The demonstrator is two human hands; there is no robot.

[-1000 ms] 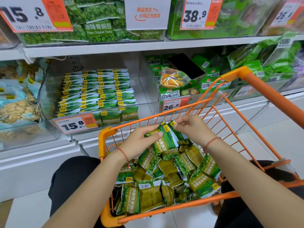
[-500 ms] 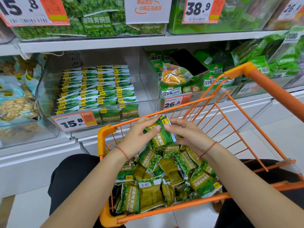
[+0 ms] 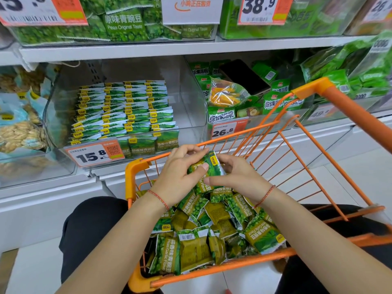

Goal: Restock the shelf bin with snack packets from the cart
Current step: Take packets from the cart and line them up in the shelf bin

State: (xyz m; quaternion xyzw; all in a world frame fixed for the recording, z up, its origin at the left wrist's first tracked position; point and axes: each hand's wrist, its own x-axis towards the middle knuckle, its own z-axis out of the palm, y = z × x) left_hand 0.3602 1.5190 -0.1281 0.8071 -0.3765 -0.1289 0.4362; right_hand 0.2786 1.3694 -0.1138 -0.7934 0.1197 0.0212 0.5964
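Note:
Both hands meet over the orange cart (image 3: 263, 262) and hold a small stack of green garlic pea packets (image 3: 209, 169). My left hand (image 3: 180, 172) grips the stack from the left, thumb on its front. My right hand (image 3: 237, 178) pinches it from the right. Several more green packets (image 3: 203, 236) lie loose in the cart below. The clear shelf bin (image 3: 191, 98) straight ahead holds neat rows of the same packets (image 3: 123, 111) on its left side, behind a 15.8 price tag (image 3: 95, 152).
To the right, a bin with mixed fruit snack bags (image 3: 229, 96) carries a 26.8 tag. A bin of pale snacks (image 3: 19, 132) is at the left. The upper shelf (image 3: 127, 50) holds pea bags. My dark-clad knees flank the cart.
Both hands have drawn together and lifted the gathered packets up from the pile, squaring them into a stack. The view has dipped slightly closer to the cart.

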